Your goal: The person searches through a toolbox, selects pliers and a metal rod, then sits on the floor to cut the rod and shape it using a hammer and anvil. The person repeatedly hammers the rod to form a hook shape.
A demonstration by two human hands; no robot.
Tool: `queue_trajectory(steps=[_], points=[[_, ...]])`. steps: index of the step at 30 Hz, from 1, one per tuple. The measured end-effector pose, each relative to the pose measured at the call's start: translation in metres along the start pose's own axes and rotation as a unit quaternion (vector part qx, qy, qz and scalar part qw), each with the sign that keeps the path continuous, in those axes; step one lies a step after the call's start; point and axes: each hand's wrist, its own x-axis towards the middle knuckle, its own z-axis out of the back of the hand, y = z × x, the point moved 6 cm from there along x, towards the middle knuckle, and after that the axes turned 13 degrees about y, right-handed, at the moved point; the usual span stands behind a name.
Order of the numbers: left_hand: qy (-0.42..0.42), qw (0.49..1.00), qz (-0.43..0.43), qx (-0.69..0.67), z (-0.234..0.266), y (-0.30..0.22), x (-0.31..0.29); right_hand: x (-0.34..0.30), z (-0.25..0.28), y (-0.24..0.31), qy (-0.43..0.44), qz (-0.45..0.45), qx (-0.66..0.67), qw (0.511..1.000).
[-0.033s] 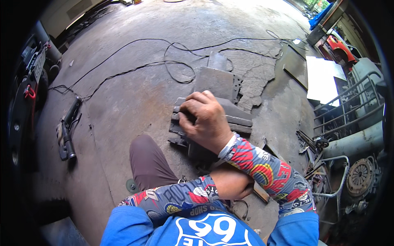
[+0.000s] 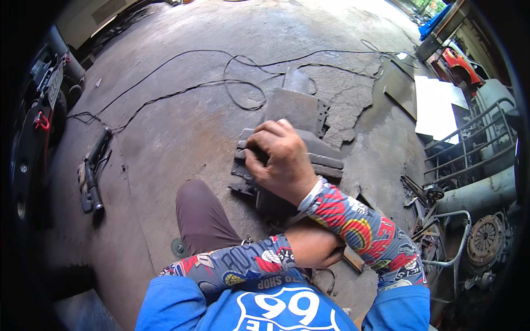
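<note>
My right hand (image 2: 284, 160) is closed, its fingers and thumb curled at the left end of a stack of dark metal pieces (image 2: 326, 161) on the floor in front of me. Whatever sits between the fingertips is too dark and hidden to name. Under the right forearm crosses my left hand (image 2: 317, 247); its fingers are out of sight there. Just beyond the stack lies a flat grey metal plate (image 2: 291, 110), with a smaller plate (image 2: 296, 80) behind it. Both arms wear patterned sleeves.
A black corded power tool (image 2: 93, 176) lies on the floor at left, its cable (image 2: 176, 54) looping across the far floor. Beside my knee is a small green disc (image 2: 178, 247). Scrap metal strips (image 2: 415, 201), a rusty clutch plate (image 2: 486, 239) and white sheets (image 2: 436, 107) lie at right.
The whole view has shifted slightly, so the floor things sit a little further right. Both hands keep much the same pose and place on the metal.
</note>
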Motion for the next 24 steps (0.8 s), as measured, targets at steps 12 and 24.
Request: queue_trajectory(steps=[12, 24], points=[[-0.212, 0.968, -0.022, 0.135, 0.036, 0.007, -0.051, -0.073, 0.061, -0.02, -0.15, -0.088, 0.106, 0.979], [-0.476, 0.87, 0.13, -0.01, 0.072, 0.051, -0.137, -0.364, 0.048, -0.096, -0.352, -0.46, 0.19, 0.793]])
